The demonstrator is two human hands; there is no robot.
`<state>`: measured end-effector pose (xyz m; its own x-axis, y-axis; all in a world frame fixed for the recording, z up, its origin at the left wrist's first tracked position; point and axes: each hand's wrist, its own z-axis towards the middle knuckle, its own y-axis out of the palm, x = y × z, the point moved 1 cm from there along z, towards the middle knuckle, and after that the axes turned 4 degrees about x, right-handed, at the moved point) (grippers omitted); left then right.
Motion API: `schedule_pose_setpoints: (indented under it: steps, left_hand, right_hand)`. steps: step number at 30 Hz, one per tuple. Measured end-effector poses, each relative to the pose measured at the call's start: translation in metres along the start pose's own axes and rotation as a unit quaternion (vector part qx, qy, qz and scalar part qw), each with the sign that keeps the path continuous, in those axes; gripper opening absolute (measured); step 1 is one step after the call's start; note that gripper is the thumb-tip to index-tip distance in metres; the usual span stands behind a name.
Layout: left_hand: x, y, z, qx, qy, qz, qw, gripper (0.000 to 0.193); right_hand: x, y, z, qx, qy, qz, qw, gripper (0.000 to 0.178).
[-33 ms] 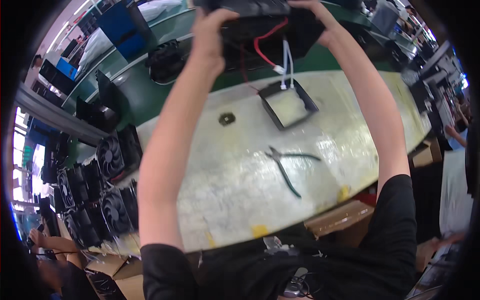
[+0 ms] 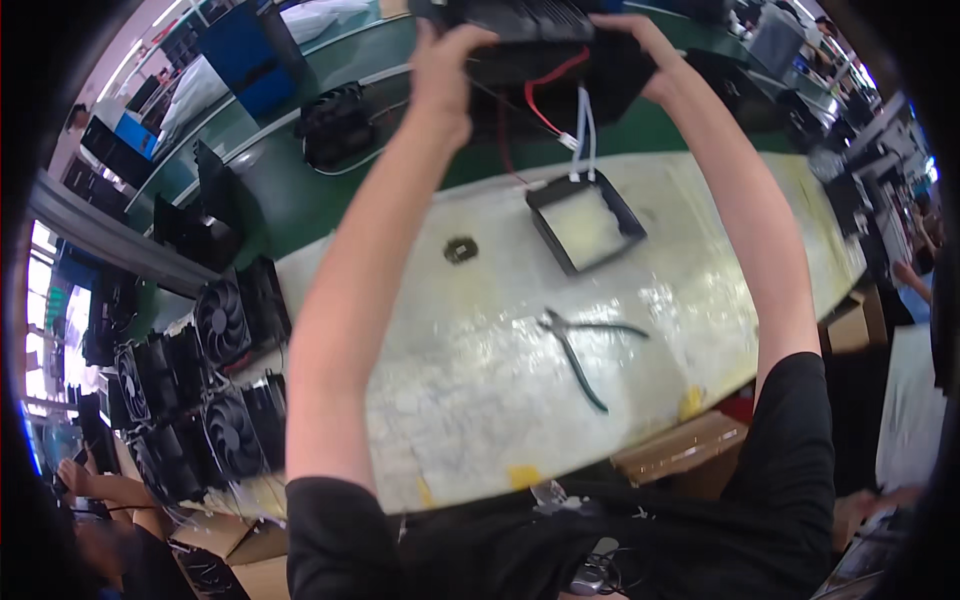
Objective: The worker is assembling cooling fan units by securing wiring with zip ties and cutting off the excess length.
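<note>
Both arms stretch forward to a black box-shaped unit (image 2: 545, 65) at the top of the view, partly cut off by the picture's edge. My left hand (image 2: 447, 80) grips its left end, thumb on the near upper edge. Round the right end, my right hand (image 2: 648, 60) is closed. A red wire (image 2: 540, 100) with a white plug and two pale wires (image 2: 586, 130) hang from the unit. Under them a black square frame (image 2: 612, 256) lies on the pale mat (image 2: 470, 390). Nearer me are pliers (image 2: 572, 345) with dark green handles, jaws apart. A small dark disc (image 2: 460, 250) lies left of the frame.
Several black fan units (image 2: 235, 430) stand along the mat's left side. Beyond the mat, another black fan (image 2: 338, 125) with a cable sits on the green bench. A cardboard box (image 2: 680, 448) is below the near right edge. Other people's arms show at both sides.
The view has shifted slightly, so the mat and tools appear a little lower and to the right. Both hands keep hold of the black unit, which appears slightly farther right.
</note>
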<state>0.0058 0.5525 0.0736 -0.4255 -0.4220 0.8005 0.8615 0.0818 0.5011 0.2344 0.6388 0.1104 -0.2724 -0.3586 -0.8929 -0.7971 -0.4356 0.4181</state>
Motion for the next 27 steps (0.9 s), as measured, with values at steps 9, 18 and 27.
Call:
schedule_pose_setpoints:
  steps: [9, 18, 27]
  left_hand:
    - [-0.145, -0.031, 0.05, 0.079, -0.114, 0.046, 0.989, 0.097]
    - [-0.024, -0.213, 0.062, 0.475, -0.184, 0.49, 0.707, 0.116]
    - [-0.062, -0.266, 0.095, 0.237, -0.227, 0.164, 0.93, 0.068]
  right_hand:
    - [0.053, -0.11, 0.102, 0.108, 0.065, -0.036, 0.991, 0.02]
    - [0.011, -0.137, 0.061, 0.271, -0.137, -0.231, 0.924, 0.054]
    - [0.024, -0.1, -0.029, 0.197, -0.206, -0.254, 0.924, 0.047]
